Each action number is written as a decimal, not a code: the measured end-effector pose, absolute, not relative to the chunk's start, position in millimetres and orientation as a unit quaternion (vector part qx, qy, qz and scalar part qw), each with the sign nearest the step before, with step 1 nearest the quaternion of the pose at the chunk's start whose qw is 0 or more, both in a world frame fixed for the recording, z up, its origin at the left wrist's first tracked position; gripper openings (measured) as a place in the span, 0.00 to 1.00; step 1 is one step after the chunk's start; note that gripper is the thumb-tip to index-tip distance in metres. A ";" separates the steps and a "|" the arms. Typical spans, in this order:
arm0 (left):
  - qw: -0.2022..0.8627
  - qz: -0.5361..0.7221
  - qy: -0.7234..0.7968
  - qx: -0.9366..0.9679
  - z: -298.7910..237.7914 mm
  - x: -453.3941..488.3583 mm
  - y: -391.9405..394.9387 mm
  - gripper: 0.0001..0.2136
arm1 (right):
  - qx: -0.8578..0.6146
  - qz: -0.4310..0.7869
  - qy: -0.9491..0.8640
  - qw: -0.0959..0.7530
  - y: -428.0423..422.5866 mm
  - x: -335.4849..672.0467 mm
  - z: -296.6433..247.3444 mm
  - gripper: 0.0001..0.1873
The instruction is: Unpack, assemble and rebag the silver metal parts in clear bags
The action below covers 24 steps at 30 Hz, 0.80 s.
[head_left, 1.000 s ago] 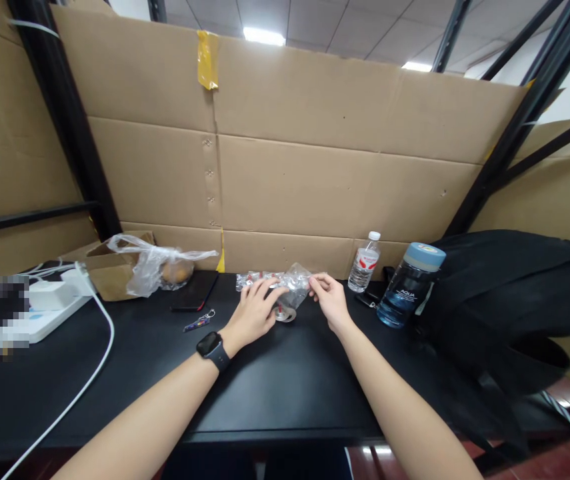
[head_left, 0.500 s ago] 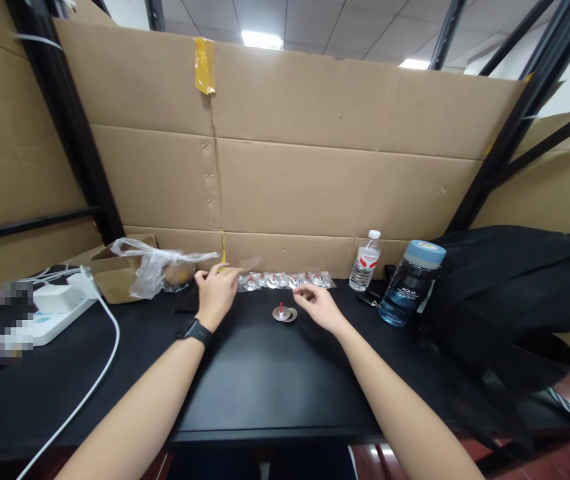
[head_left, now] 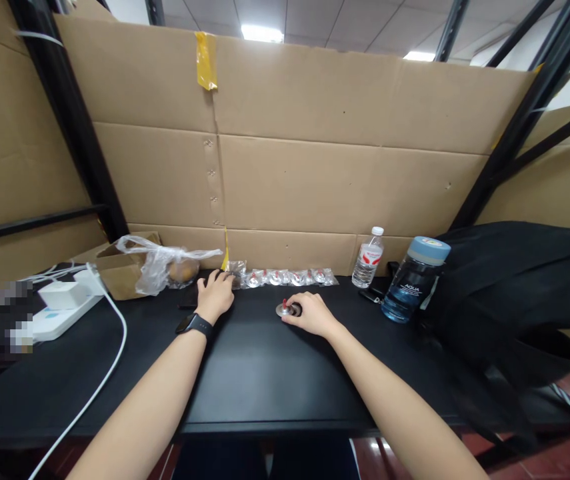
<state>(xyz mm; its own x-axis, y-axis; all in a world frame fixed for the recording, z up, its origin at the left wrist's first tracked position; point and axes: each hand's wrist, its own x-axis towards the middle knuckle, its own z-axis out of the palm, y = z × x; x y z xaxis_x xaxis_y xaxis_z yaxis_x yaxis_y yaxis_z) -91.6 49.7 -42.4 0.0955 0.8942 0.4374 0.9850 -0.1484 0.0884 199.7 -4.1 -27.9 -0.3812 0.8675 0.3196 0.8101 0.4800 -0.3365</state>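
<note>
My right hand has its thumb and forefinger closed at the edges of a small round metal piece with a red stem on the black table. A second metal ring or disc lies beside it, mostly covered by my fingers. My left hand, with a black watch on the wrist, rests spread at the back of the table. Under and beside its fingertips lies a clear plastic packet. To the right of that runs a row of several clear packets, each holding a similar metal piece with red.
At the left stand a power strip with white cables, a cardboard box and a plastic bag. A water bottle, a blue-lidded bottle and a black backpack are on the right. Cardboard walls the back.
My right hand has come down and left onto the metal piece. My left hand has lowered to the table with fingers spread, and the blurred clear packet by it now lies at the row's left end.
</note>
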 end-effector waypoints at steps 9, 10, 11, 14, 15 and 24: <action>0.083 -0.205 -0.635 -0.740 -40.5 -83.4 49.4 0.17 | -0.497 0.075 -0.811 0.299 -8.6 190.3 -26.5 0.15; 0.092 -0.223 -0.627 -0.741 -38.1 -82.4 48.4 0.17 | -0.491 0.089 -0.802 0.327 -8.0 190.6 -25.9 0.16; 0.097 -0.244 -0.617 -0.742 -35.3 -80.4 47.0 0.17 | -0.484 0.110 -0.791 0.359 -7.1 190.9 -25.2 0.16; 0.045 -0.310 -0.549 -0.775 -25.6 -66.5 38.7 0.14 | -0.453 0.225 -0.735 0.452 -4.1 190.5 -24.1 0.17; 0.002 -0.333 -0.509 -0.794 -22.6 -59.1 34.3 0.13 | -0.439 0.273 -0.710 0.478 -3.8 189.8 -24.0 0.18; -0.147 -0.450 -0.368 -0.800 -12.7 -8.7 -3.6 0.08 | -0.359 0.458 -0.635 0.509 -17.2 179.4 -21.3 0.25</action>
